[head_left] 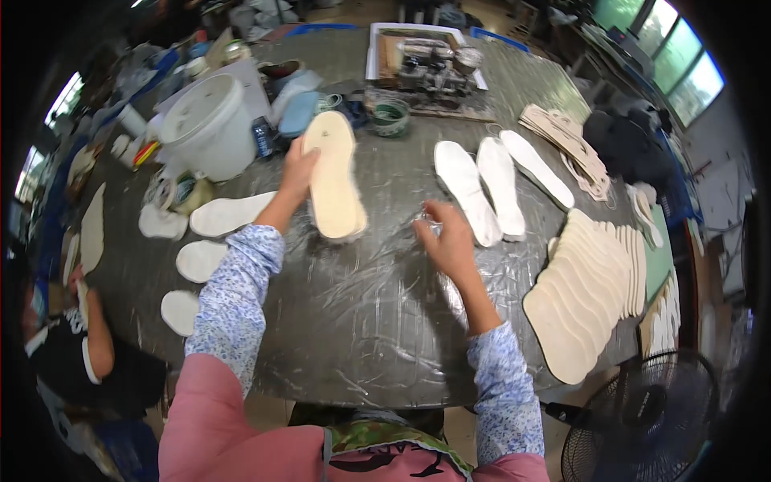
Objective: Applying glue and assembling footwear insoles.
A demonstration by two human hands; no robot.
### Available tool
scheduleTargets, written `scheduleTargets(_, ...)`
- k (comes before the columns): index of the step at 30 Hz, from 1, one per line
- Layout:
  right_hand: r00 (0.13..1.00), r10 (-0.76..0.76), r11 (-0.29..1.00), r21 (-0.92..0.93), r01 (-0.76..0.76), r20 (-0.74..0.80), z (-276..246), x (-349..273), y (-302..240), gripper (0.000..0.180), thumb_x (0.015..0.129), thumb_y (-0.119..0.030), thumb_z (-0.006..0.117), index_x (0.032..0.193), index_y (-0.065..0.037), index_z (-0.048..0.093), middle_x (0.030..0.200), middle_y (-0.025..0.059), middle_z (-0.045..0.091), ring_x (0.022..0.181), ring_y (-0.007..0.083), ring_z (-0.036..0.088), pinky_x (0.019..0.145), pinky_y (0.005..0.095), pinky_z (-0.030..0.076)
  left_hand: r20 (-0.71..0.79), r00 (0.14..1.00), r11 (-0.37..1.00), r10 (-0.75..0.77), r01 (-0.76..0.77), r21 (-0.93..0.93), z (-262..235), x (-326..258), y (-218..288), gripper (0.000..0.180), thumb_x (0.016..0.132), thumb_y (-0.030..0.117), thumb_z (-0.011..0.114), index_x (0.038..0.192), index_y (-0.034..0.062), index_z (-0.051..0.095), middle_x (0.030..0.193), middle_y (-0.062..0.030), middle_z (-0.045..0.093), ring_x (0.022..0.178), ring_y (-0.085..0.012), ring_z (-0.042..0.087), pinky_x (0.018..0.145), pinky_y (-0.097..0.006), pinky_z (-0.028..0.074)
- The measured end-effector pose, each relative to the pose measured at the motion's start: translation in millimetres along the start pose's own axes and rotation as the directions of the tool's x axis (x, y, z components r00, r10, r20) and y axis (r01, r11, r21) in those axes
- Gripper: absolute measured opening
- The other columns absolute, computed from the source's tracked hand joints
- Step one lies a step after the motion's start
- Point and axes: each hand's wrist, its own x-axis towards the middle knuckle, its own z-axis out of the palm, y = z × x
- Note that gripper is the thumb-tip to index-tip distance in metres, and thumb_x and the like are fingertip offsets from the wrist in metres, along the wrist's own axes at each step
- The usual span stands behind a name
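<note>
My left hand (301,169) grips a cream insole (333,181) by its left edge and holds it upright above the table (361,321), toe end away from me. Fluffy white edging shows at the insole's lower end. To the right, my right hand (450,241) hovers with fingers apart and nothing in it. Just beyond it lie white insoles (466,193) side by side. More white insoles (229,214) rest under and beside my left forearm. A fanned row of cream insoles (582,297) spreads over the table's right side.
A white bucket (210,128) stands at the far left, near a blue box (299,114) and a green bowl (390,117). A metal machine (438,68) sits at the back. Cream cutouts (566,145) are piled far right. A black fan (642,418) stands lower right; a person (88,337) works at left.
</note>
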Motion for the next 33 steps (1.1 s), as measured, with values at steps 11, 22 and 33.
scheduleTargets(11,0.983,0.175,0.843,-0.506,-0.183,-0.064,-57,-2,80,0.054,0.068,-0.023,0.073,0.116,-0.007,0.054,0.108,0.0132,0.056,0.103,0.0304,0.052,0.085,0.0446,0.039,0.467,0.849,0.474,0.249,-0.527,0.705,101,-88,33,0.055,0.077,0.007,0.055,0.131,0.0097,0.046,0.132,-0.014,0.042,0.123,-0.0362,0.037,0.098,-0.049,0.032)
scheduleTargets(22,0.857,0.294,0.956,-0.121,-0.268,0.424,-82,-136,-42,0.08,0.065,-0.008,0.076,0.136,-0.006,0.038,0.119,0.0138,0.053,0.107,0.033,0.051,0.089,0.0425,0.041,0.557,0.785,0.745,-0.269,-0.197,0.637,106,-148,34,0.04,0.087,0.014,0.044,0.124,0.0007,0.053,0.111,-0.019,0.056,0.104,-0.0312,0.054,0.093,-0.036,0.041)
scheduleTargets(33,0.944,0.27,0.933,-0.192,-0.305,-0.191,-148,-211,-30,0.051,0.068,-0.014,0.077,0.115,-0.008,0.06,0.117,0.0106,0.061,0.111,0.0306,0.054,0.1,0.0473,0.032,0.274,0.779,0.822,-0.565,0.499,0.274,17,-293,93,0.054,0.077,-0.001,0.049,0.131,0.003,0.043,0.109,-0.0094,0.056,0.091,-0.0105,0.056,0.07,-0.022,0.045)
